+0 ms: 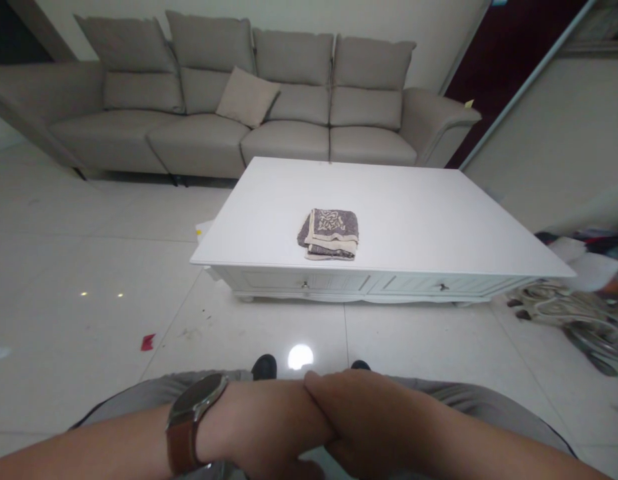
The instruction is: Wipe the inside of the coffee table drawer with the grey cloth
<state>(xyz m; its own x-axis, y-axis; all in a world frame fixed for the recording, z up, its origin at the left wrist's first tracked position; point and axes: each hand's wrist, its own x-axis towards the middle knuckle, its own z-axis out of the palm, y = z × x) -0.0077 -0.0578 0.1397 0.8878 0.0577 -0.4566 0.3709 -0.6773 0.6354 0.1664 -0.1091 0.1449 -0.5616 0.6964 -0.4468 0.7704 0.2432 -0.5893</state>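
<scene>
Soft, even indoor light leaves the white counter (413, 207) bright and nearly shadowless, while the glossy floor (113, 267) throws back a round white glare just beyond the hands (263, 420) and two small glints to the left, reflected from above; a dark shadow lies beneath the sofa (289, 140). The wide view stretches and tilts the outer edges, smearing the pile (563, 303) at right, and the cloth's (333, 230) pattern looks slightly soft.
</scene>
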